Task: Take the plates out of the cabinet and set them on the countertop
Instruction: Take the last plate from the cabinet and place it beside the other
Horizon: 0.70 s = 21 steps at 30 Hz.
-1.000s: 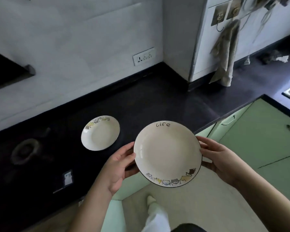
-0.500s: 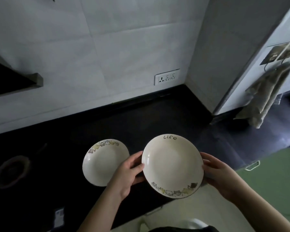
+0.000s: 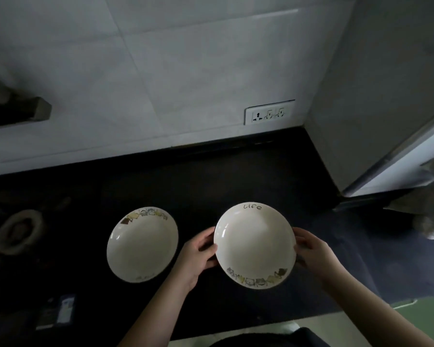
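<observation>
The plate (image 3: 254, 245) sits between left hand (image 3: 194, 256) and right hand (image 3: 313, 251).

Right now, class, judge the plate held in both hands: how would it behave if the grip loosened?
The held plate looks glazed and glossy, so probably slippery. It seems rigid ceramic, likely to chip on the dark countertop. The left hand and right hand grip opposite rims, so it should stay level.

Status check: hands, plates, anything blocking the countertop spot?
Left hand and right hand grip the "life" plate by opposite rims. First plate down on the countertop, to its left. Nothing visible blocking.
</observation>
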Available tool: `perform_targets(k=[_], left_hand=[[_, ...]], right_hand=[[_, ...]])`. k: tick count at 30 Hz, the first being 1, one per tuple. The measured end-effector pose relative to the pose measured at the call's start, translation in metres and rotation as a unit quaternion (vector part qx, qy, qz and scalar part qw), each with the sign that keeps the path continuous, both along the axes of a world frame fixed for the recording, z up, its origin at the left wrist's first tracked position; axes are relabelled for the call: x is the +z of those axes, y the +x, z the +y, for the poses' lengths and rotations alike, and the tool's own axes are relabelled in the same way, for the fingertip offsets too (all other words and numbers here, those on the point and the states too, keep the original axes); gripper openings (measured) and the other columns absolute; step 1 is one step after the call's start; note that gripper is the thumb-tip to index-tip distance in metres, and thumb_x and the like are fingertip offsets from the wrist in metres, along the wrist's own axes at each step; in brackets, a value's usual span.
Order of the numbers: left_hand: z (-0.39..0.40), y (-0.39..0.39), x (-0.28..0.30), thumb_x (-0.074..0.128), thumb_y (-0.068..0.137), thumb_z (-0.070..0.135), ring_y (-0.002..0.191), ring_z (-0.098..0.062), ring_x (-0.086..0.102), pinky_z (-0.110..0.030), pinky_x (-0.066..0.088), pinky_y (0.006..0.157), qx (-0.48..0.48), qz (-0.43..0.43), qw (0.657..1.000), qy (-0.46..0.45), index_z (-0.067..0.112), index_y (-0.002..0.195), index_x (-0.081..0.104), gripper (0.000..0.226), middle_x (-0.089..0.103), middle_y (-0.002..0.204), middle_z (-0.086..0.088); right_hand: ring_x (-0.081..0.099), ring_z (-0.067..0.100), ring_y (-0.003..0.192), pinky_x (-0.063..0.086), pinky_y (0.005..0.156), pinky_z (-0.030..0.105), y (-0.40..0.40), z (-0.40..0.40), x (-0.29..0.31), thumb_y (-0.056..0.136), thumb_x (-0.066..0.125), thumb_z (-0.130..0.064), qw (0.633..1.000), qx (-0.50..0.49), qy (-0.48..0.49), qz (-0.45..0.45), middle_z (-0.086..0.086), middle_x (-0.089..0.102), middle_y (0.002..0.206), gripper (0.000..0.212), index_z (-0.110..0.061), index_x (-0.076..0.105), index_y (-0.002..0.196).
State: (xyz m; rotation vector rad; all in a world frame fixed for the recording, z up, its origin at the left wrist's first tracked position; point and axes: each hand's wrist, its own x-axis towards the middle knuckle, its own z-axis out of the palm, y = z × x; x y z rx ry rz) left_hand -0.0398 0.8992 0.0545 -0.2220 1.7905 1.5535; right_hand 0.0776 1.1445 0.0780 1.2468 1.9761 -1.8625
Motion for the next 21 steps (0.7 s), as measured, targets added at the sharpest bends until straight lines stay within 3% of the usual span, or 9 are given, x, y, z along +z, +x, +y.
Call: perform_targets(k=[4,10,12,15,21], left_hand=[[0.008,0.000,-0.014,0.062,0.094,0.005,0.114,-0.014,0.061,-0.034,0.060,0.078,0.040,-0.015,0.999,-0.020,0.029,0.137,0.055,0.050,0.056,0.138,0.003],[0.017,-0.008,-0.022,0.062,0.093,0.004,0.105,-0.009,0.059,-0.027,0.057,0.070,0.062,-0.018,0.997,-0.049,0.028,0.140,0.052,0.053,0.049,0.144,-0.003],[0.019,-0.012,-0.022,0.063,0.093,0.005,0.116,-0.017,0.057,-0.029,0.058,0.073,0.060,-0.017,0.996,-0.060,0.030,0.138,0.052,0.053,0.049,0.145,-0.004],[0.025,-0.017,-0.023,0.063,0.093,0.004,0.124,-0.021,0.054,-0.028,0.058,0.073,0.062,-0.018,0.995,-0.075,0.030,0.138,0.052,0.054,0.048,0.146,-0.005],[0.038,-0.017,-0.030,0.061,0.093,0.002,0.103,-0.011,0.056,-0.029,0.058,0.074,0.080,-0.021,0.994,-0.078,0.028,0.140,0.052,0.054,0.048,0.145,-0.006]], right_hand=[[0.070,0.014,0.083,0.054,0.053,0.019,-0.017,0.012,-0.015,0.090,0.060,-0.004,1.000,0.012,-0.002,0.001,-0.004,0.070,0.097,0.032,-0.028,0.061,0.111],[0.070,0.019,0.087,0.060,0.075,0.042,-0.033,0.017,-0.036,0.089,0.058,-0.006,1.000,0.011,0.003,-0.004,-0.004,0.072,0.094,0.033,-0.035,0.066,0.103],[0.070,0.018,0.087,0.060,0.075,0.041,-0.037,0.020,-0.040,0.089,0.058,-0.005,1.000,0.009,0.002,0.000,-0.005,0.072,0.093,0.035,-0.038,0.065,0.098],[0.071,0.019,0.089,0.060,0.078,0.044,-0.044,0.028,-0.048,0.089,0.058,-0.003,1.000,0.009,-0.009,0.001,-0.004,0.073,0.096,0.035,-0.033,0.067,0.105],[0.069,0.017,0.093,0.060,0.078,0.042,-0.050,0.040,-0.061,0.091,0.059,-0.007,1.000,0.022,-0.004,-0.006,-0.005,0.070,0.104,0.036,-0.032,0.063,0.118]])
